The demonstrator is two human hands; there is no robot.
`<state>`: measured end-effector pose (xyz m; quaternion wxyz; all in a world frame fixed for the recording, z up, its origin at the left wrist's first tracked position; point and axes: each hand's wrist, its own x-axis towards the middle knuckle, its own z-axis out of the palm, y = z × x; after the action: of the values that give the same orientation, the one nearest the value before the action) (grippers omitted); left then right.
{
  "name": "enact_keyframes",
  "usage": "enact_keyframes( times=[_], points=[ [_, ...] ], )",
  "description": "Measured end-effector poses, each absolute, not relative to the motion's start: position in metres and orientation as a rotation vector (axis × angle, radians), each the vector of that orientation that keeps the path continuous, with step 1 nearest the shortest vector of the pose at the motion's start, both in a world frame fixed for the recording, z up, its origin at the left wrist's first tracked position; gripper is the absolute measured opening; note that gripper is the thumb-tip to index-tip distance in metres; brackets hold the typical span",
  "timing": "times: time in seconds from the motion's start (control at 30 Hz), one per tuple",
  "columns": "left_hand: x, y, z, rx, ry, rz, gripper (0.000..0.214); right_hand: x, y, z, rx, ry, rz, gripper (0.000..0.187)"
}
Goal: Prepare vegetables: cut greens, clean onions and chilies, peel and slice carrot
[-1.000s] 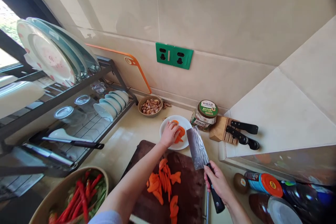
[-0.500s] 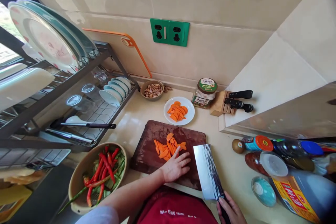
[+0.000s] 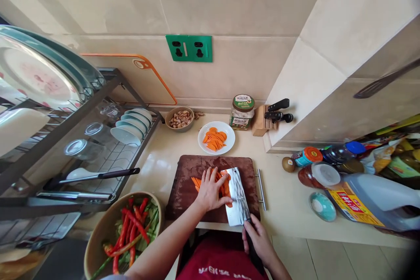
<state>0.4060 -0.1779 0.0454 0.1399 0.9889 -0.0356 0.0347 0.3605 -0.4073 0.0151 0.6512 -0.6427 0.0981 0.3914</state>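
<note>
A wide-bladed cleaver (image 3: 236, 199) lies nearly flat over the right part of the dark brown cutting board (image 3: 183, 170), its edge side close against the carrot slices. My right hand (image 3: 257, 240) is closed round its black handle at the board's front edge. Sliced carrot (image 3: 197, 182) is heaped mid-board. My left hand (image 3: 210, 192) rests on that heap with fingers spread, covering much of it, and its thumb reaches to the blade. Behind the board, a white plate (image 3: 201, 145) holds more carrot slices.
At front left stands a bowl (image 3: 89, 245) of red chillies and green leaves. A dish rack (image 3: 131, 157) fills the left side. Garlic in a bowl (image 3: 169, 124), a lidded jar (image 3: 242, 111) and a knife block (image 3: 259, 124) line the wall. Bottles and a large jug (image 3: 377, 192) crowd the right.
The cleaver has moved left from beside the board onto it, up to the carrot slices. My left hand has shifted up and left over the heap. The view has turned somewhat.
</note>
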Motion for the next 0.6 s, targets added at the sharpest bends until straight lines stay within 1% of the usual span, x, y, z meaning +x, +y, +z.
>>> enact_keyframes(
  times=[0.1, 0.17, 0.33, 0.47, 0.6],
  points=[
    [0.398, -0.183, 0.043, 2.857, -0.148, 0.170, 0.092, 0.365, -0.393, 0.021, -1.427, 0.168, 0.922, 0.045],
    [0.395, -0.189, 0.041, 2.853, -0.118, 0.238, 0.086, 0.369, -0.384, 0.024, -1.418, 0.152, 0.934, 0.045],
    [0.395, -0.202, 0.039, 2.814, 0.061, 0.386, 0.060, 0.380, -0.370, 0.032, -1.384, 0.051, 0.993, 0.042],
    [0.401, -0.210, 0.048, 2.743, 0.095, 0.445, 0.052, 0.389, -0.374, 0.041, -1.362, 0.029, 1.004, 0.042],
    [0.419, -0.219, 0.068, 2.681, 0.108, 0.497, 0.049, 0.406, -0.385, 0.054, -1.363, -0.004, 0.983, 0.042]
  ],
)
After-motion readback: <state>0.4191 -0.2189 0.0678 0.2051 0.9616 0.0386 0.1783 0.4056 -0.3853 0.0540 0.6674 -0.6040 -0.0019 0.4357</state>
